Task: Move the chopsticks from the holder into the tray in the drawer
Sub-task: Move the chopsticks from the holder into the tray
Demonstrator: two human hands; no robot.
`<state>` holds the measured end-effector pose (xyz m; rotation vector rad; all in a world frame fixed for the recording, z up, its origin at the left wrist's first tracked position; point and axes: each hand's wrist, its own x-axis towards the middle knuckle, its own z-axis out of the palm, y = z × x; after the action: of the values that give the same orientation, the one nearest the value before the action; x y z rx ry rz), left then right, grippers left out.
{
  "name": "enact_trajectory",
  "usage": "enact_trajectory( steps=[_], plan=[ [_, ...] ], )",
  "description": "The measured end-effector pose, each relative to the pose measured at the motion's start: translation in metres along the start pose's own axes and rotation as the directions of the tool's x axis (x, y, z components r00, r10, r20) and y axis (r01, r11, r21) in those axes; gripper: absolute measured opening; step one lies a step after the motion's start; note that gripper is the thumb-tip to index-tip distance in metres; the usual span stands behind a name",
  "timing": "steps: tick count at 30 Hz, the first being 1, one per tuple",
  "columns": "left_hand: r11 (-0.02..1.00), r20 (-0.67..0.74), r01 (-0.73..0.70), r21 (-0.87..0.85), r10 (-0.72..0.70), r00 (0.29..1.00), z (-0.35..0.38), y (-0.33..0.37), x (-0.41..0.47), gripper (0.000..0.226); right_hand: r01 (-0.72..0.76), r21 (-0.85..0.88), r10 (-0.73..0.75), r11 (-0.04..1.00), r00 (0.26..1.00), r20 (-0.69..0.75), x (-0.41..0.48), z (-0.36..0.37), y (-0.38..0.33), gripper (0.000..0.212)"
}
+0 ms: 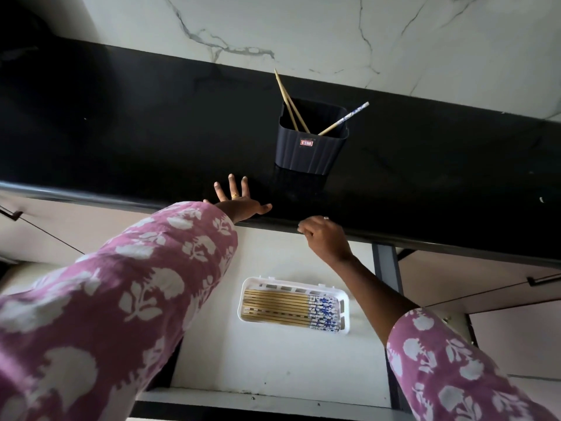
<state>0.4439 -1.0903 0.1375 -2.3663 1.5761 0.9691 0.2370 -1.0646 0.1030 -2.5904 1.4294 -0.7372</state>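
Observation:
A dark ribbed holder (pixel 311 147) stands on the black counter, with three chopsticks (pixel 290 101) leaning out of it, one with a blue-and-white end. Below, in the open drawer, a white tray (pixel 247 299) holds several chopsticks (pixel 279 306) lying side by side, blue-patterned ends to the right. My left hand (pixel 238 199) lies flat on the counter's front edge, fingers spread, left of the holder and holding nothing. My right hand (pixel 324 235) hovers at the counter edge below the holder, fingers curled, with nothing visible in it.
The black counter (pixel 121 132) runs across the view under a white marble wall (pixel 303 31). The white drawer floor (pixel 273 360) surrounds the tray. Closed drawer fronts with dark handles (pixel 12 214) flank the open drawer on both sides.

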Motion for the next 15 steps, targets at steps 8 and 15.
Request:
enact_trajectory(
  steps=[8, 15],
  plan=[
    [1.0, 0.0, 0.0, -0.012, 0.0, 1.0, 0.0, 0.0, 0.0, 0.09, 0.04, 0.001, -0.036, 0.999, 0.914, -0.404, 0.082, -0.06, 0.014, 0.008],
    [1.0, 0.003, 0.009, -0.014, -0.009, 1.0, 0.001, 0.0, 0.005, 0.091, -0.477, 0.406, 0.621, 0.78, 0.672, -0.403, 0.151, -0.1, 0.033, 0.02]
  ],
)
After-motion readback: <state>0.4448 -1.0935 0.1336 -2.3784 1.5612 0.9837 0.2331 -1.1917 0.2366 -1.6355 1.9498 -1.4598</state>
